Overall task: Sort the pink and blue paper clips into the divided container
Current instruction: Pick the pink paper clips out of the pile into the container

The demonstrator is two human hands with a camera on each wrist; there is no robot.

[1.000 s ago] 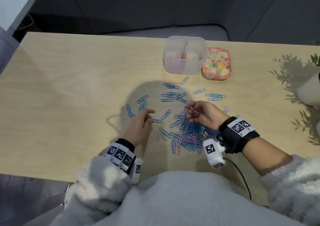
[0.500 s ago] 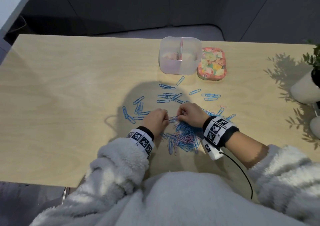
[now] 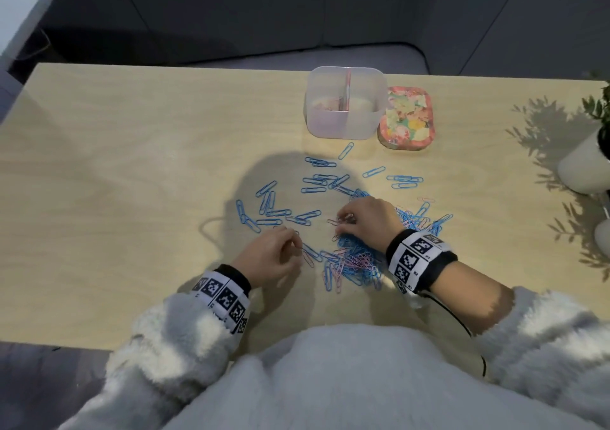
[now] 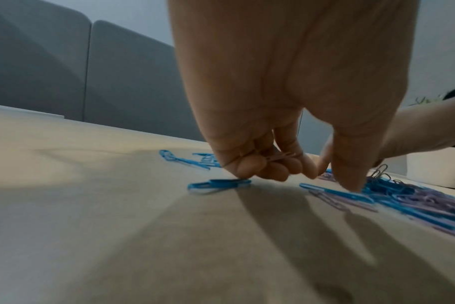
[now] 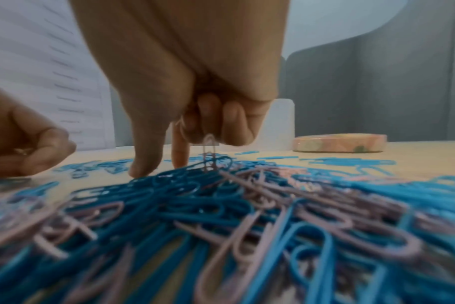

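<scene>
The left hand (image 4: 268,115) curled around pink clips (image 4: 278,157); the right hand (image 5: 185,86) pinched a pink clip (image 5: 209,148) over the pile (image 5: 221,216).

A floral tin (image 3: 405,120) and white plant pot (image 3: 583,165) stand on the wooden table (image 3: 132,165).

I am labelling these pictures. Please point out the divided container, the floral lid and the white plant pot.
divided container (image 3: 361,122): head view, front wall, right half.
floral lid (image 3: 407,116): head view, patterned top.
white plant pot (image 3: 582,169): head view, its side.
</scene>
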